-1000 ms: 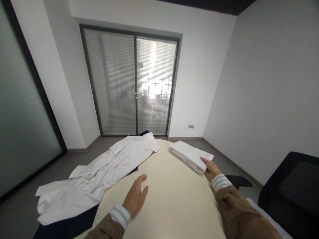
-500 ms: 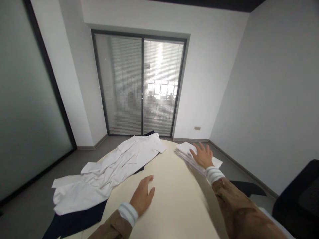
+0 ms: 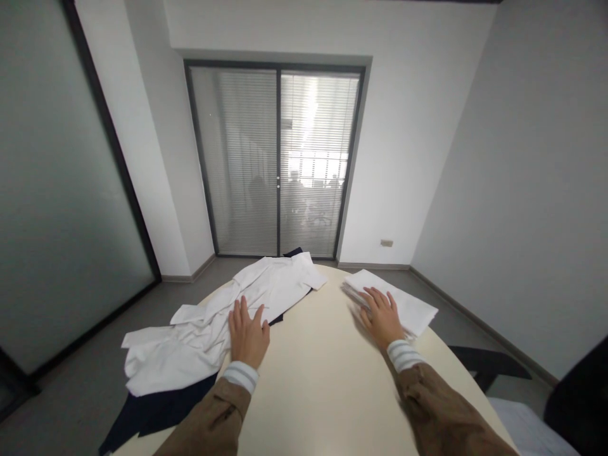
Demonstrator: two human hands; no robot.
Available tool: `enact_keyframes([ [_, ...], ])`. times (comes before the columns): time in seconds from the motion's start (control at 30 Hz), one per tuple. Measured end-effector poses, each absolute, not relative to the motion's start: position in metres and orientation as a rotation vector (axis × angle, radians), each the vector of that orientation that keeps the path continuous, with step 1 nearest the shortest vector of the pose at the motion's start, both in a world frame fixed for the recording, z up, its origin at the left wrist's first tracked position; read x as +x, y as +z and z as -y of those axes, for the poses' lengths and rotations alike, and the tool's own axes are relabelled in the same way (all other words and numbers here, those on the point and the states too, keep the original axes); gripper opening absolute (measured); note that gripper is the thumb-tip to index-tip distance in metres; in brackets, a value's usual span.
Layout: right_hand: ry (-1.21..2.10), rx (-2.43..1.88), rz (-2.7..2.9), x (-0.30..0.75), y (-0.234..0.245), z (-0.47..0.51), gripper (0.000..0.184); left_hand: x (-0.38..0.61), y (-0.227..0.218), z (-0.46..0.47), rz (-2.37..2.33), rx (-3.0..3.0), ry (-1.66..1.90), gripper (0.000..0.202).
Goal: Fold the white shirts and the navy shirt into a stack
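Observation:
My left hand [image 3: 249, 332] is open, fingers spread, over the near edge of a white shirt-like garment [image 3: 190, 354]. Whether the fingertips touch the cloth, I cannot tell. The garment lies wrinkled and stretched out along the table's left side. Dark navy cloth [image 3: 171, 408] shows beneath it at the lower left and at its far end. On the right, a folded white cloth stack [image 3: 401, 301] lies by the table's edge. My right hand [image 3: 382, 316] rests at its near left side with open, slightly bent fingers.
Both hands are over a rounded cream table [image 3: 323, 386]. A dark chair [image 3: 579, 392] stands at the right, with pale cloth [image 3: 527, 424] beside it. Beyond the table are a glass door with blinds [image 3: 278, 158] and a white wall [image 3: 418, 126].
My left hand has moved forward and left, from above the bare tabletop to the white garment. My right hand has shifted from the top of the folded stack toward its near left side.

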State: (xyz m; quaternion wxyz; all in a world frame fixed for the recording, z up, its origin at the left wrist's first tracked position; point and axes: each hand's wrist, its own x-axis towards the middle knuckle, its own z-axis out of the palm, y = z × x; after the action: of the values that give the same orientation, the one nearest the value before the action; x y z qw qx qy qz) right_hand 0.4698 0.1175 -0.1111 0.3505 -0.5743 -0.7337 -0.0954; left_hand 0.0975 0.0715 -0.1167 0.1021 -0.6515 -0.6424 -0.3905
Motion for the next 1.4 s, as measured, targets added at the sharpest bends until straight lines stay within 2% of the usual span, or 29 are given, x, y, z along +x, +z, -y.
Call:
enact_keyframes([
  [0.2,-0.056,-1.285,2.082,0.439,-0.122,-0.088,0.040,0.090,-0.120,-0.074,1.886,-1.896,-0.976,0.042],
  [0.37,0.102,-1.334,2.024,0.434,-0.134,-0.077,0.040,0.101,-0.103,-0.065,1.754,-1.911,-1.120,0.048],
  [0.47,0.171,-1.301,2.037,0.433,-0.134,-0.071,0.042,0.107,-0.098,-0.055,1.599,-2.024,-1.188,0.044],
  [0.57,0.277,-1.263,2.056,0.426,-0.129,-0.062,0.054,0.120,-0.101,-0.042,1.418,-2.285,-1.147,0.041],
  [0.7,0.515,-1.181,2.034,0.410,-0.125,-0.050,0.078,0.151,-0.113,-0.020,1.347,-2.536,-1.108,0.049],
  [0.87,0.758,-1.156,1.815,0.390,-0.131,-0.048,0.055,0.180,-0.124,0.001,1.427,-2.603,-1.257,0.057],
  [1.03,0.757,-1.218,1.632,0.379,-0.132,-0.052,0.052,0.183,-0.110,0.003,1.562,-2.512,-1.584,0.058],
  [1.2,0.658,-1.303,1.431,0.387,-0.121,-0.059,0.034,0.170,-0.079,-0.005,1.649,-2.232,-1.960,0.060],
  [1.27,0.597,-1.344,1.337,0.396,-0.121,-0.063,0.032,0.161,-0.073,-0.009,1.661,-2.234,-1.891,0.062],
  [1.4,0.620,-1.331,1.168,0.418,-0.128,-0.073,0.038,0.141,-0.084,-0.014,1.762,-2.403,-1.294,0.068],
])
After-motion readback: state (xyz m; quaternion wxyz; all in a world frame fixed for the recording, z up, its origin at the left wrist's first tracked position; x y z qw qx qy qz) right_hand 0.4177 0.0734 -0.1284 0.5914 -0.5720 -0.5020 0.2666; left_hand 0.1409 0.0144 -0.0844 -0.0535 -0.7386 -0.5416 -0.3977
